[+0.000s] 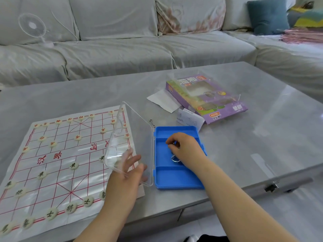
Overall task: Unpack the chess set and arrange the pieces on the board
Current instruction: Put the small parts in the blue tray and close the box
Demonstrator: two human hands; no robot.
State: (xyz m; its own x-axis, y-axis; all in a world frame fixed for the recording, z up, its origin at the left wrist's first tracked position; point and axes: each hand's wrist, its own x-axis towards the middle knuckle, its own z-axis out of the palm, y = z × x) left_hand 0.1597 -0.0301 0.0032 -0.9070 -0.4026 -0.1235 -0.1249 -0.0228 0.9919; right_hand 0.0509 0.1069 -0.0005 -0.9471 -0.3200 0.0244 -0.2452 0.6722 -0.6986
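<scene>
A paper Chinese chess board (57,165) with red lines lies on the left of the table, with several round cream pieces (74,166) set on it along the far and near rows. Right of it sits a blue plastic case (176,177) with its clear lid (132,142) standing up. My left hand (129,173) rests against the lid's near edge, fingers spread. My right hand (185,147) is inside the case's middle compartment, fingers pinched on a small metal ring (175,158).
The purple packaging box (206,98) and white paper slips (164,100) lie behind the case on the grey table (262,137). A grey sofa with a small white fan (33,27) and a teal cushion (267,16) runs behind the table.
</scene>
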